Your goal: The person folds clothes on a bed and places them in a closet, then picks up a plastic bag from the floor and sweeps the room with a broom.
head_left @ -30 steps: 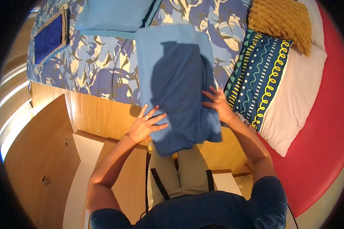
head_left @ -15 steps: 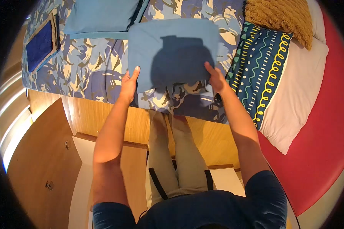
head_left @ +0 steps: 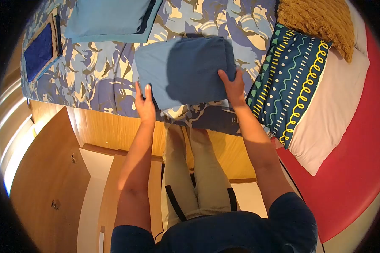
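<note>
A folded blue cloth (head_left: 185,71) lies at the near part of the bed, over the camouflage-patterned sheet (head_left: 105,80), with a dark shadow across its middle. My left hand (head_left: 145,105) is at its lower left edge, thumb and fingers around the side. At the right edge, my right hand (head_left: 234,87) holds the cloth with the thumb on top. The cloth looks thick, with layered folds showing along its right side.
Another folded blue cloth (head_left: 105,19) is at the back. Small folded dark blue fabric (head_left: 39,55) lies far left. On the right are a patterned pillow (head_left: 289,80), a white pillow (head_left: 329,109), a brown textured cushion (head_left: 318,19) and a red headboard (head_left: 350,181). An open wooden panel (head_left: 50,164) stands lower left.
The blue cloth has come lower and turned slightly, its far edge now nearer to me. My left hand has shifted down a little and my right hand slightly left and down.
</note>
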The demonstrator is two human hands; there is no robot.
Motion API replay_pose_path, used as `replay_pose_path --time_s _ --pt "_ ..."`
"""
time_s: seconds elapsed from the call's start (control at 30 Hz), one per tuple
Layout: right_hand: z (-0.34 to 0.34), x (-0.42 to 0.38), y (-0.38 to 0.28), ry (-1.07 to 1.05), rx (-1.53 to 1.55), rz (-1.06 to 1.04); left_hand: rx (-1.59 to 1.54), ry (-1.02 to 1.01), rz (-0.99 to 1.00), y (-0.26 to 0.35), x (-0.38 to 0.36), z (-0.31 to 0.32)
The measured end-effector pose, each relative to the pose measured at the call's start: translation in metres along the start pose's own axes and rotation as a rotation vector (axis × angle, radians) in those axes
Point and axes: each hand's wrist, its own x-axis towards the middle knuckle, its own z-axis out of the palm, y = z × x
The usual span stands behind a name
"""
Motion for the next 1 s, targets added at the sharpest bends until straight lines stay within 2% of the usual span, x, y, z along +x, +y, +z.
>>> replay_pose_path --time_s 0.03,0.1,0.13,0.2,0.23,0.3,0.33,0.37,0.4,0.43,0.5,0.53,0.6,0.7,0.73,0.8,0.83,0.87,0.93,1.0 --pt "0.005 0.003 -0.004 -0.006 -0.005 0.004 0.053 -0.036 0.008 0.013 0.003 0.004" --pt "0.02 0.02 -0.006 0.165 -0.162 -0.3 0.104 -0.065 0.02 0.019 0.006 0.01" --pt "0.022 0.029 -0.003 0.162 -0.16 -0.302 0.212 -0.032 0.051 0.02 0.007 0.013" --pt "0.024 0.041 0.019 -0.185 -0.42 -0.138 0.322 0.002 0.081 0.014 0.008 0.019" --pt "0.029 0.039 0.029 -0.189 -0.419 -0.14 0.426 0.015 0.026 0.008 0.006 0.023" --pt "0.042 0.045 0.045 -0.09 -0.351 -0.124 0.518 0.043 -0.01 -0.01 0.014 0.034" --pt "0.045 0.045 0.05 -0.089 -0.342 -0.134 0.58 0.136 0.031 -0.022 0.017 0.035" --pt "0.041 0.038 0.052 0.095 -0.131 -0.175 0.642 0.23 0.068 -0.027 0.021 0.032" --pt "0.038 0.033 0.056 0.279 0.086 -0.214 0.551 0.085 -0.022 -0.024 0.022 0.024" --pt "0.033 0.026 0.059 0.279 0.1 -0.223 0.551 0.099 -0.013 -0.02 0.023 0.019" --pt "0.024 0.005 0.062 -0.171 0.273 0.2 0.147 -0.287 -0.308 -0.012 0.021 0.004" --pt "0.02 -0.002 0.053 -0.178 0.293 0.18 0.148 -0.267 -0.287 -0.006 0.022 -0.003" --pt "0.009 -0.013 0.012 -0.385 0.437 0.408 -0.031 -0.431 -0.435 0.011 0.026 -0.015" --pt "-0.009 -0.021 -0.047 -0.359 0.517 0.382 -0.035 -0.334 -0.515 0.059 0.04 -0.044" --pt "-0.01 -0.022 -0.066 -0.343 0.662 0.265 0.011 -0.273 -0.468 0.081 0.046 -0.058" --pt "-0.01 -0.013 -0.109 -0.313 0.701 0.256 -0.033 -0.394 -0.273 0.159 0.067 -0.093" --pt "-0.012 -0.009 -0.132 -0.276 0.722 0.27 0.15 -0.236 -0.191 0.174 0.09 -0.109" --pt "-0.01 -0.005 -0.167 -0.235 0.722 0.182 0.329 -0.08 -0.109 0.191 0.115 -0.12" --pt "0.001 0.005 -0.24 -0.258 0.844 0.17 0.162 -0.101 0.099 0.272 0.146 -0.142" --pt "0.039 0.032 -0.266 -0.221 0.917 0.113 0.212 -0.066 0.313 0.308 0.197 -0.158"
